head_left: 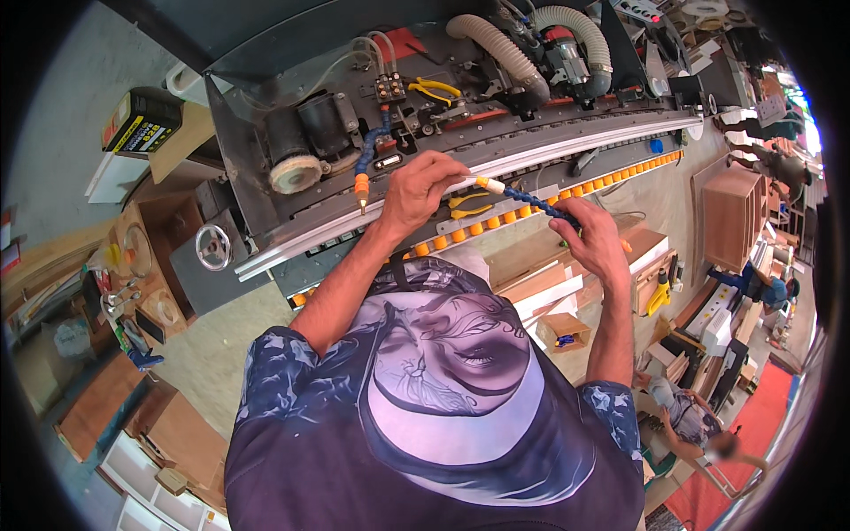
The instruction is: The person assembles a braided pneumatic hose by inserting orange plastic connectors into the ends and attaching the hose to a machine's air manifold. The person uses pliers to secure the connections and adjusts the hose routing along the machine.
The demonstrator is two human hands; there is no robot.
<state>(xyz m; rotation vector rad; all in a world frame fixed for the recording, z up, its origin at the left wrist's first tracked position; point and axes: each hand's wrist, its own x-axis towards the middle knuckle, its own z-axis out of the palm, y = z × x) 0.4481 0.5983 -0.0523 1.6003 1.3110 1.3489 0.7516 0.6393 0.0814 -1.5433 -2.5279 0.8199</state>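
Observation:
My right hand (pixel 591 237) is wrapped round a blue segmented flexible hose (pixel 529 198), which points left across the machine's front. The hose ends in an orange and white nozzle (pixel 490 185). At the nozzle's tip, my left hand (pixel 421 190) is closed in a pinch; what sits between its fingertips is too small to make out. A second blue segmented hose (pixel 370 146) with an orange end (pixel 361 188) hangs just left of my left hand. Yellow-handled pliers (pixel 469 209) lie below the nozzle, beside the orange rollers (pixel 475 228).
The long machine (pixel 266 199) carries a silver rail (pixel 567 146), a cloth buffing wheel (pixel 296 173), ribbed grey ducts (pixel 496 49) and another yellow pliers (pixel 434 88). A handwheel (pixel 212 247) stands at left. Wooden panels (pixel 540 288) lie behind the rollers' near side. People work at far right.

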